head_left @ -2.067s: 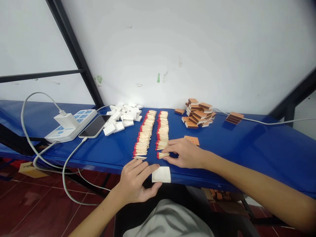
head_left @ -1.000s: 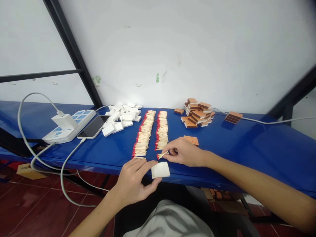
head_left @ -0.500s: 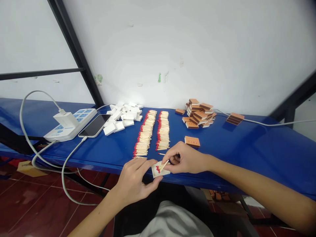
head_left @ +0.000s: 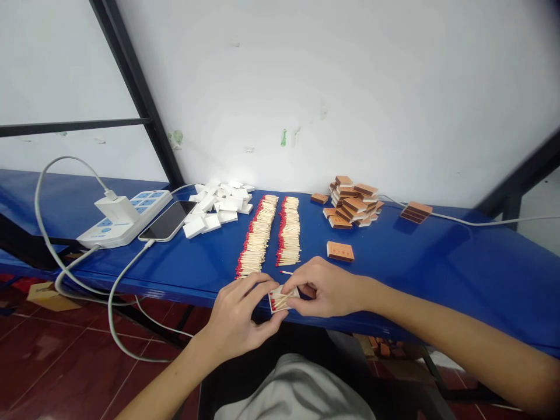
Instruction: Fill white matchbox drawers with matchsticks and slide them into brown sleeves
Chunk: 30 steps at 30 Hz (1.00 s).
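Note:
My left hand (head_left: 245,312) grips a small white matchbox tray (head_left: 272,309) by its left end, between thumb and fingers, at the table's front edge. Inside the tray lie several red-headed matches (head_left: 280,300), heads toward the left. My right hand (head_left: 321,287) reaches over the tray's right end, its thumb and index finger closed on the matches. Just beyond, two long rows of matches (head_left: 255,242) lie on the blue table, and a single loose match (head_left: 286,272) rests by my right fingers. An orange matchbox (head_left: 340,251) lies past my right hand.
White empty trays (head_left: 219,205) are heaped at the back left. Orange matchboxes (head_left: 354,201) form a pile at the back right, with a small stack (head_left: 416,212) farther right. A phone (head_left: 167,221) and a power strip (head_left: 126,219) with white cables occupy the left side.
My right hand has lowered its matches into the tray; they now lie flatter and spread across it. My left hand keeps its hold on the tray.

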Tool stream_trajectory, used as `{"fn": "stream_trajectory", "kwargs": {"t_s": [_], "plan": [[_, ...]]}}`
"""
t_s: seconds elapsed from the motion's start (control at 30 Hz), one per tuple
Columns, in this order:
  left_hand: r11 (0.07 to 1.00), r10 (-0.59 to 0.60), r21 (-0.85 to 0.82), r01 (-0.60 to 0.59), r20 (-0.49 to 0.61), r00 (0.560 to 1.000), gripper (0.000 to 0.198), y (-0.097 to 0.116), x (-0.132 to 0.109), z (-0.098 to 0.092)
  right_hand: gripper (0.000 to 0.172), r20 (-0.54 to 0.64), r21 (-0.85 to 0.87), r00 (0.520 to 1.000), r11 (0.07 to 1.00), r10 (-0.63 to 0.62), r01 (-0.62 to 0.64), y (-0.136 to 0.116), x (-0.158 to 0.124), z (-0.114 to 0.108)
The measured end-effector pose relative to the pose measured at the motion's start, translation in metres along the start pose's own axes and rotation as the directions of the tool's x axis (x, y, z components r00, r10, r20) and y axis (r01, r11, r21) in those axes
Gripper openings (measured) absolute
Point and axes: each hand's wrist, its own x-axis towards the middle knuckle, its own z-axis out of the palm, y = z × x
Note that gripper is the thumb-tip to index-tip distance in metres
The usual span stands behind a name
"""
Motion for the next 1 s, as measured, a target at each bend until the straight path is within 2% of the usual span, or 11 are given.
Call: {"fn": "stream_trajectory", "kwargs": {"t_s": [0.17,0.27,0.43,0.6,0.77,0.87,1.0], "plan": [[1.0,0.017,-0.009,-0.017,-0.004,1.0,0.03,-0.001,-0.001,0.0,0.015,-0.035,0.023,0.997,0.997,-0.07,0.071,0.003,-0.001,-0.003],[1.0,0.026,0.006,-0.026,-0.003,1.0,0.025,-0.002,-0.002,0.0,0.014,-0.078,0.019,0.995,0.997,-0.067,0.069,0.004,-0.001,-0.005],[0.999,0.04,0.015,-0.04,0.018,0.999,0.012,-0.003,-0.003,-0.001,0.023,-0.166,-0.162,0.986,0.987,-0.02,-0.008,0.008,-0.001,-0.008],[0.999,0.048,0.014,-0.049,0.039,0.998,0.011,-0.003,-0.002,-0.003,0.018,-0.093,-0.37,0.994,0.926,0.05,-0.081,0.012,-0.001,-0.011],[0.999,0.044,-0.021,-0.044,-0.001,0.999,0.013,-0.003,-0.002,-0.003,0.017,-0.012,-0.399,0.993,0.91,0.117,-0.112,0.018,-0.001,-0.009],[1.0,0.028,-0.014,-0.028,0.018,0.999,0.012,-0.003,-0.002,-0.003,0.015,-0.036,-0.476,0.996,0.876,0.076,-0.084,0.02,-0.001,-0.008],[1.0,-0.008,-0.001,0.008,0.063,0.998,0.012,-0.001,-0.002,-0.003,0.015,-0.147,-0.568,0.986,0.822,-0.077,-0.021,0.02,-0.002,-0.009]]}}
